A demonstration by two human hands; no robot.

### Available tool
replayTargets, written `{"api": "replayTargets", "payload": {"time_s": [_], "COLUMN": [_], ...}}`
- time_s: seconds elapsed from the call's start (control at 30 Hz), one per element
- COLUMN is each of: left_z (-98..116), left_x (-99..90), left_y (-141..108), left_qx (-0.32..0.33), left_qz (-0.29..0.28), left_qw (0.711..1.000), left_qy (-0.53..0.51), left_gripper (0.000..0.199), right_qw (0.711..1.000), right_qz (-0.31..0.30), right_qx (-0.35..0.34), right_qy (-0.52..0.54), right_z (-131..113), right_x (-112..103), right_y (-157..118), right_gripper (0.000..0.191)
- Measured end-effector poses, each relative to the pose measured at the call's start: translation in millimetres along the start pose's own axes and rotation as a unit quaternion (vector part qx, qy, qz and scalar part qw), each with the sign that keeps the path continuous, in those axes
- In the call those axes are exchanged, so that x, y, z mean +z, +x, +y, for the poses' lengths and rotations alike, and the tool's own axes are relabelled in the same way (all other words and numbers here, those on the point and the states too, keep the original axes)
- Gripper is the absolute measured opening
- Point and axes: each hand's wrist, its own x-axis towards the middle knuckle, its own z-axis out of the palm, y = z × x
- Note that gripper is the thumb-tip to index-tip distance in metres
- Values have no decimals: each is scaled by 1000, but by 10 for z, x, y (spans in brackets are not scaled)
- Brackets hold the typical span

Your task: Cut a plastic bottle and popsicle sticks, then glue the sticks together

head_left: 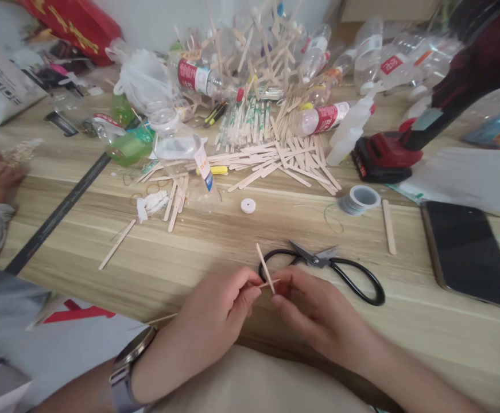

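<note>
Crossed sticks (264, 265), left grip (221, 303) pinching one, right grip (318, 310) unclear, near table edge (124, 312)

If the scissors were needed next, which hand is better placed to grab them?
Probably the right hand: most of the scissors lie just beyond it. The left hand is farther from their blades; both hands are at crossed sticks.

Setting: an indoor craft workspace; home or workshop cannot be told. Wood-grain table (206, 246) bears heaped wooden sticks (307, 152), black-handled scissors (316, 261), a spool (351, 203), a red-and-black battery-powered tool (390, 152) and plastic bottles (325, 119).
</note>
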Motion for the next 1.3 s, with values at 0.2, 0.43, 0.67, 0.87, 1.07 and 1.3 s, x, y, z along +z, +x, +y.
{"api": "replayTargets", "payload": {"time_s": [0.2,0.43,0.67,0.87,1.07,1.3], "left_z": [-31,12,124,122,64,143], "left_x": [107,149,-7,-70,-53,-250], "left_y": [-22,-55,-2,4,13,-4], "left_qx": [9,18,-39,-61,-57,-32], "left_qz": [60,76,-17,-97,-122,-48], "left_qw": [998,994,975,937,920,982], "left_qy": [-30,-83,-216,-329,-367,-178], "left_gripper": [28,29,27,29,26,27], "right_qw": [998,978,962,966,965,972], "right_qz": [27,83,95,79,99,113], "right_qx": [-65,-144,-199,-198,-208,-171], "right_qy": [-2,-125,-164,-146,-123,-111], "right_z": [35,117,76,78,45,29], "right_x": [45,114,89,67,69,27], "right_y": [-21,-72,-67,-85,-53,-25], "right_gripper": [20,23,22,23,29,42]}}
